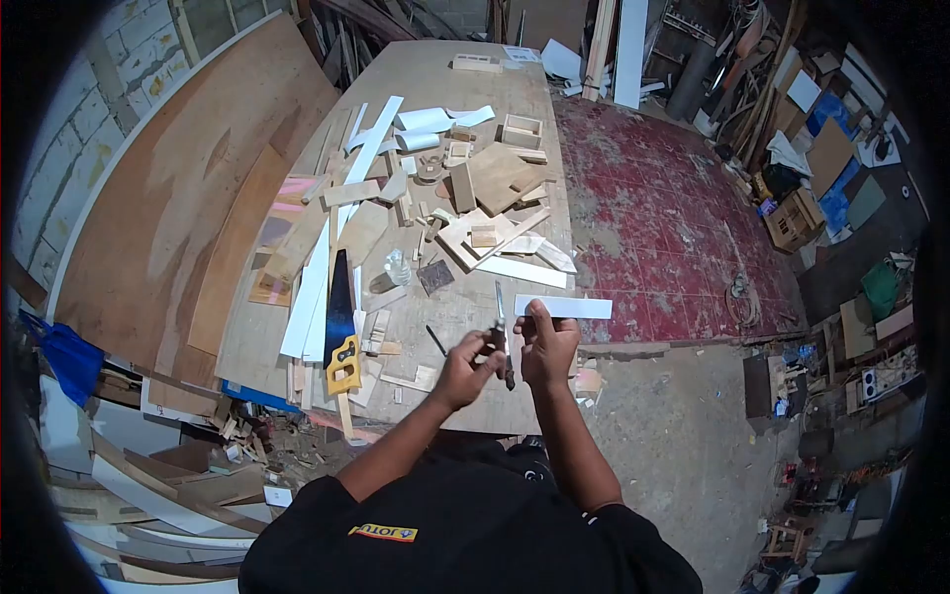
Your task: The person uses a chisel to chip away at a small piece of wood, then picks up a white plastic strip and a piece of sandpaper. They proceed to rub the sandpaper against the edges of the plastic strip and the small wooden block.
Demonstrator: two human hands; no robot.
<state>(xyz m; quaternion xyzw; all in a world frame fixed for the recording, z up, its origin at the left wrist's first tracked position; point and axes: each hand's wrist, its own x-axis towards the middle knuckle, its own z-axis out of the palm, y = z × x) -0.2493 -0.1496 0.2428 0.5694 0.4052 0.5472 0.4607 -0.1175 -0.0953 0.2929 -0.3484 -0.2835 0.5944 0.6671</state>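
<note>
- The white strip [584, 309] is raised above the workbench [450, 404], pinched between the thumb and fingers of the right hand [547, 346]; its long axis runs crosswise, most of its length reaching rightward from that grip.
- The narrow tool [501, 297] stands just left of the strip's left end, apart from it and roughly square to it, metal blade pointing away from the body.
- The left hand [470, 368] is clamped around the tool's middle; exact finger placement is too small to tell. The right hand is nearer the strip.
- Left of the left grip lie a dark stick [436, 340] and, farther off, a handsaw [341, 327].
- Beyond both grips, wood offcuts [505, 176] are heaped.
</note>
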